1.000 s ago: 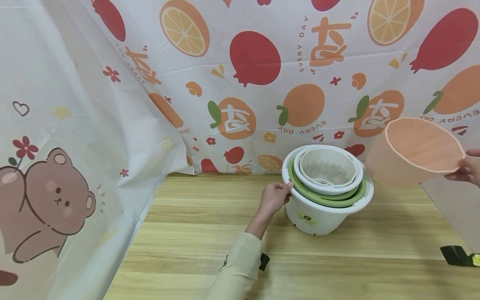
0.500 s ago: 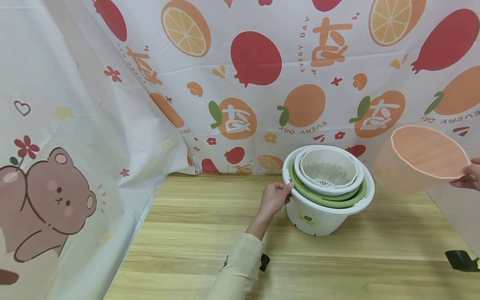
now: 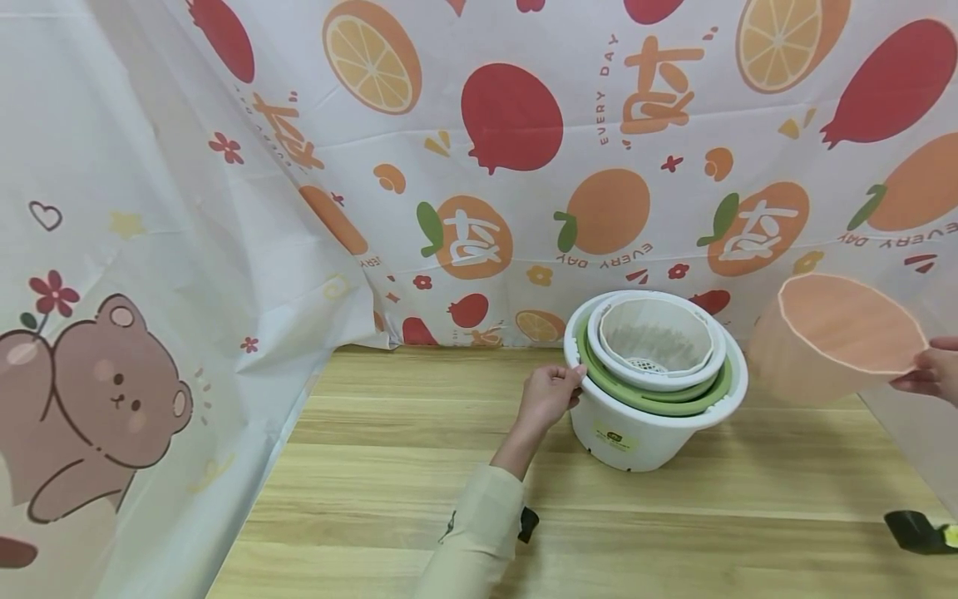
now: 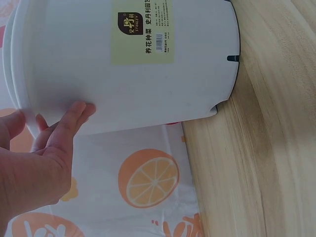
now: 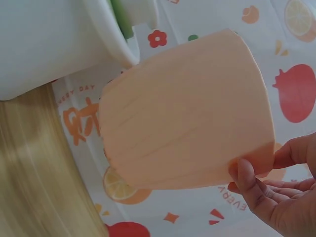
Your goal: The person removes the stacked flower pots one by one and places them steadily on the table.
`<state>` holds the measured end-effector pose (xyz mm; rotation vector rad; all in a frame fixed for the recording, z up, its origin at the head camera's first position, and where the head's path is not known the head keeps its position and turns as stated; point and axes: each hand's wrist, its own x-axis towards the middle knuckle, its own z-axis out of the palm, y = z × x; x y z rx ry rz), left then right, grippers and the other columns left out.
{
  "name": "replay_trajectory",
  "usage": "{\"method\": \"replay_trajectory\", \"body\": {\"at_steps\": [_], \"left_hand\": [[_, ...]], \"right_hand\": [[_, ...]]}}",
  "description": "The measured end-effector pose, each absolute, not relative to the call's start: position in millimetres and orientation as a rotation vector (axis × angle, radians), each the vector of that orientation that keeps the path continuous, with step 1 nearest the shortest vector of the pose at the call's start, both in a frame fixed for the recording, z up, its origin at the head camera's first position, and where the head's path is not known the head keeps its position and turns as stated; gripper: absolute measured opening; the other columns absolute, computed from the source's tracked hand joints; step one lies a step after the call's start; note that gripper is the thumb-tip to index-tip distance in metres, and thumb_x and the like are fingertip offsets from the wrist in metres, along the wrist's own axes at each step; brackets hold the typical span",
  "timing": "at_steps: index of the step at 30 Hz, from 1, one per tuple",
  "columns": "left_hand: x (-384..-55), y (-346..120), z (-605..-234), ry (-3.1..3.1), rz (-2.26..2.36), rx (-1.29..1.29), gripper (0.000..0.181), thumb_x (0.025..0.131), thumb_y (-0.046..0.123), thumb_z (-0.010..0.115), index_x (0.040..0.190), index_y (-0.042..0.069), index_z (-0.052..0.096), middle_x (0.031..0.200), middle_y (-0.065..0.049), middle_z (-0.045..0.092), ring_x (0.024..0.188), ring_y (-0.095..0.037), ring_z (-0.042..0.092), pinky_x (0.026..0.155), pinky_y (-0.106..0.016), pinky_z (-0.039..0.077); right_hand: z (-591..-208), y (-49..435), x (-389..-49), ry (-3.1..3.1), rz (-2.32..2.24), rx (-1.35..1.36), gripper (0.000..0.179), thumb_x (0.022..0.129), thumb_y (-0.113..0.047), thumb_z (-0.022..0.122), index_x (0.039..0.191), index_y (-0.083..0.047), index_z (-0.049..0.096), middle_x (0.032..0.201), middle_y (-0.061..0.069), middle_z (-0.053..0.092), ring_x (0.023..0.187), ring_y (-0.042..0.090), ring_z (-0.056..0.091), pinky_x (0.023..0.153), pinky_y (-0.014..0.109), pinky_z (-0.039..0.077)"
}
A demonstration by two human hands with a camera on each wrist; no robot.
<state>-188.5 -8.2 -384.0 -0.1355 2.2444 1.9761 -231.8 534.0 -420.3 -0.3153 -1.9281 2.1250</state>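
A large white flowerpot (image 3: pixel 629 437) with a yellowish label stands upright on the wooden table, with a green pot (image 3: pixel 674 408) and smaller white pots (image 3: pixel 659 333) nested in it. My left hand (image 3: pixel 550 395) pinches the big pot's left rim; in the left wrist view the thumb lies over the rim and the fingers against the outer wall. To the right, a peach-orange flowerpot (image 3: pixel 838 349) hangs tilted in the air, its mouth facing up toward the head camera. My right hand (image 5: pixel 276 187) pinches its rim between thumb and fingers; in the head view only part of that hand shows.
The wooden table (image 3: pixel 359 499) stretches left and in front of the nested pots. A white curtain (image 3: pixel 524 208) printed with fruit hangs behind, and another with a bear (image 3: pixel 127 391) on the left. A black strap-like piece (image 3: pixel 916 532) shows at the right.
The peach-orange pot and my right hand have come lower, shifting slightly right and then a little back left. My left hand and the nested pots stay in place.
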Motion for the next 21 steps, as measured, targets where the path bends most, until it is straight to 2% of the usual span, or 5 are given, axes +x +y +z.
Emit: {"method": "replay_trajectory", "body": {"at_steps": [5, 8, 12, 16, 21], "left_hand": [[-189.0, -7.9, -384.4, 2.241, 1.969, -0.147, 0.029, 0.088, 0.029, 0.061, 0.087, 0.001, 0.064, 0.08, -0.005, 0.063, 0.074, -0.013, 0.062, 0.067, -0.024, 0.054], [-189.3, -8.2, -384.5, 2.248, 1.96, -0.142, 0.029, 0.088, 0.03, 0.06, 0.087, 0.001, 0.063, 0.081, -0.005, 0.063, 0.074, -0.013, 0.062, 0.068, -0.025, 0.054], [-189.5, -9.0, -383.8, 2.244, 1.958, -0.132, 0.03, 0.089, 0.03, 0.059, 0.088, 0.0, 0.063, 0.082, -0.006, 0.063, 0.076, -0.014, 0.062, 0.069, -0.026, 0.054], [-189.3, -9.3, -383.8, 2.239, 1.96, -0.128, 0.03, 0.089, 0.03, 0.06, 0.088, 0.0, 0.063, 0.083, -0.006, 0.063, 0.076, -0.014, 0.062, 0.069, -0.027, 0.054], [-189.0, -9.3, -384.4, 2.238, 1.966, -0.126, 0.03, 0.089, 0.03, 0.06, 0.088, 0.0, 0.063, 0.083, -0.007, 0.062, 0.075, -0.014, 0.062, 0.069, -0.028, 0.054]], "right_hand": [[-364.3, 447.1, -186.5, -2.216, 1.705, -0.512, 0.021, 0.086, 0.011, 0.031, 0.092, -0.008, 0.037, 0.056, -0.013, 0.051, 0.043, 0.002, 0.056, 0.047, 0.018, 0.051], [-372.0, 441.3, -182.7, -2.002, 1.873, -0.47, 0.023, 0.081, 0.015, 0.032, 0.089, -0.005, 0.041, 0.053, -0.004, 0.053, 0.041, 0.008, 0.058, 0.043, 0.021, 0.05], [-381.0, 439.4, -180.3, -1.95, 1.914, -0.507, 0.021, 0.081, 0.015, 0.034, 0.088, -0.003, 0.04, 0.052, -0.001, 0.054, 0.041, 0.011, 0.059, 0.042, 0.022, 0.051], [-365.3, 413.7, -164.0, -2.167, 1.815, -0.522, 0.011, 0.085, 0.012, 0.031, 0.089, 0.002, 0.035, 0.052, -0.009, 0.054, 0.042, 0.005, 0.057, 0.044, 0.019, 0.05], [-363.2, 397.4, -151.4, -2.278, 1.799, -0.426, 0.007, 0.085, 0.012, 0.034, 0.091, 0.014, 0.032, 0.054, -0.008, 0.056, 0.043, 0.006, 0.058, 0.044, 0.021, 0.051]]}}
